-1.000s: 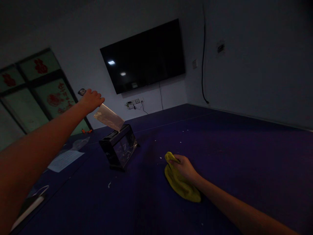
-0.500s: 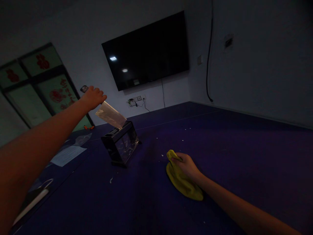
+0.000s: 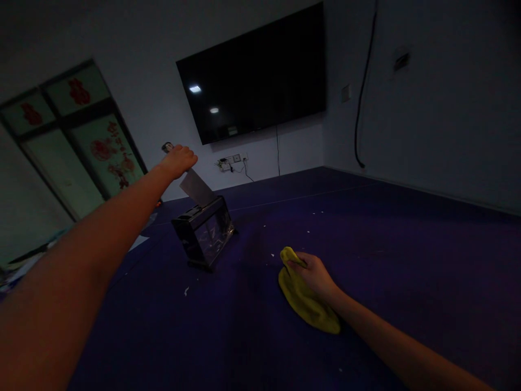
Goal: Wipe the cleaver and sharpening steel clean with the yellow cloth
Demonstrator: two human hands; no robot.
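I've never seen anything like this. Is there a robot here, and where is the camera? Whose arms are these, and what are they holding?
There is no robot: these are a person's own bare arms. The camera is worn on the person's head, looking forward and down, so the arms reach in from the bottom corners. The left hand grips what looks like a cleaver, its blade slanting down and apparently partly inside the top of a black holder with a clear side. The right hand holds a bunched yellow cloth against a dark blue-purple table. Small white scraps lie scattered there. Beyond, a large dark screen hangs on the wall.
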